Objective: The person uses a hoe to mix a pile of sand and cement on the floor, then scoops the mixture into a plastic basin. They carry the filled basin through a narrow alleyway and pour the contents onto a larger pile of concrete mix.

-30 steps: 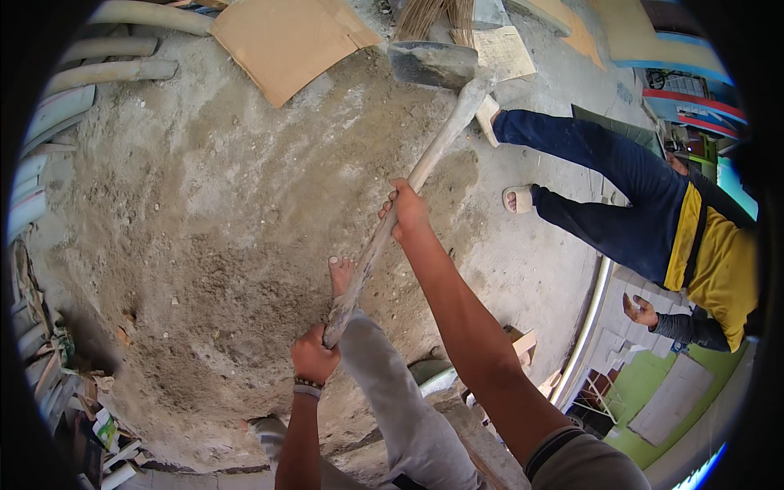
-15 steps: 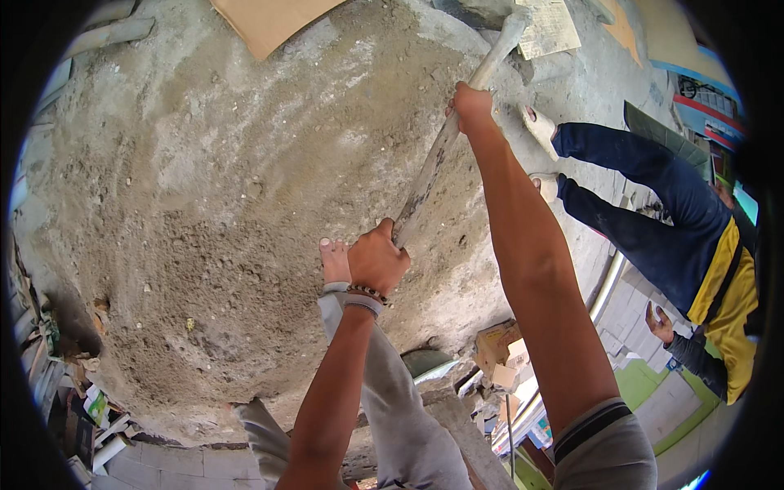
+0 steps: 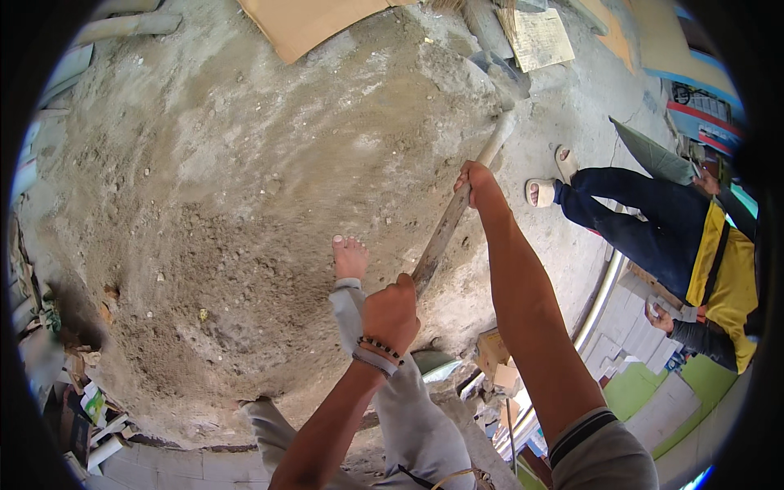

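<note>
Wooden-shafted and stiff-looking, the hoe (image 3: 444,236) runs through both sets of curled fingers: the left hand (image 3: 390,317) wraps its butt end, the right hand (image 3: 476,184) closes round it farther up. It will probably feel head-heavy, so a wide two-handed hold suits. Its long axis slants away and rightward, blade (image 3: 510,84) beyond the right fingers.

The left hand (image 3: 392,314) grips the lower end of a wooden handle (image 3: 443,238); the right hand (image 3: 477,183) wraps it farther up. Beyond the right hand, the handle runs toward a grey tool head (image 3: 505,77). A bare foot (image 3: 351,257) stands just beyond the left hand on rough ground (image 3: 237,180). Cardboard (image 3: 318,23) lies beyond and left of the right hand; a co-worker (image 3: 645,245) in dark trousers stands to its right.
</note>
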### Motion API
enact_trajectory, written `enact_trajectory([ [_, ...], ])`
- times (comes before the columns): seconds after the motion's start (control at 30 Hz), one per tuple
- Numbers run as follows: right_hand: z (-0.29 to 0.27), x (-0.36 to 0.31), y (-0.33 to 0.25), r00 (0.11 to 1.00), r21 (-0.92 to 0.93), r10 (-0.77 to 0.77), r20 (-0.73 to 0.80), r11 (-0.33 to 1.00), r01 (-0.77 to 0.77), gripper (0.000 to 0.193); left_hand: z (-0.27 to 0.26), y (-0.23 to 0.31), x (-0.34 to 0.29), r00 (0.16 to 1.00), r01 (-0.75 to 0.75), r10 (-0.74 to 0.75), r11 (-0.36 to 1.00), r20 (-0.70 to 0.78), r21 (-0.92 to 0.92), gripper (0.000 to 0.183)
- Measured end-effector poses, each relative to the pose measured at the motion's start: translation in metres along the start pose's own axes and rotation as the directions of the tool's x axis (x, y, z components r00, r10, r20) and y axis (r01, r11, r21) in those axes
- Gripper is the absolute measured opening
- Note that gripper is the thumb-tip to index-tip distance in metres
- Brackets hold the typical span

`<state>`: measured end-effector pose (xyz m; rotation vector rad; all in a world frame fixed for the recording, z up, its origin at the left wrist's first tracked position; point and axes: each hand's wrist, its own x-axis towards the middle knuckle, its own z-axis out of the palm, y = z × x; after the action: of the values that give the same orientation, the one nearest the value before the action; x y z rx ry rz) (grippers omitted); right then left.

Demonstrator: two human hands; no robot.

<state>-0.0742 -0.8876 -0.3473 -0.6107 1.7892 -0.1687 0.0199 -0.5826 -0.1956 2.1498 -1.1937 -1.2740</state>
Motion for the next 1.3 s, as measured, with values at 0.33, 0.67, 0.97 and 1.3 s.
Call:
enact_trajectory([
  [0.33,0.076,-0.112,0.174,0.992,0.006,0.071,-0.101,0.997,-0.071,0.01,-0.069,-0.124,-0.171,0.994,0.011,-0.014,0.999,0.111,0.032,0.026],
  [0.67,0.218,-0.346,0.424,0.872,0.021,0.476,-0.114,0.879,-0.477,0.02,-0.184,-0.234,-0.44,0.938,0.214,-0.275,0.939,0.212,0.27,0.021],
  [0.97,0.202,-0.556,0.485,0.764,0.174,0.584,0.274,0.751,-0.637,0.021,-0.181,-0.243,-0.653,0.839,0.538,-0.54,0.81,-0.061,0.234,0.012],
  [1.3,0.253,-0.347,0.238,0.744,0.056,0.299,0.598,0.91,-0.411,0.021,-0.072,-0.129,-0.372,0.653,0.678,-0.638,0.733,-0.407,-0.061,0.022],
])
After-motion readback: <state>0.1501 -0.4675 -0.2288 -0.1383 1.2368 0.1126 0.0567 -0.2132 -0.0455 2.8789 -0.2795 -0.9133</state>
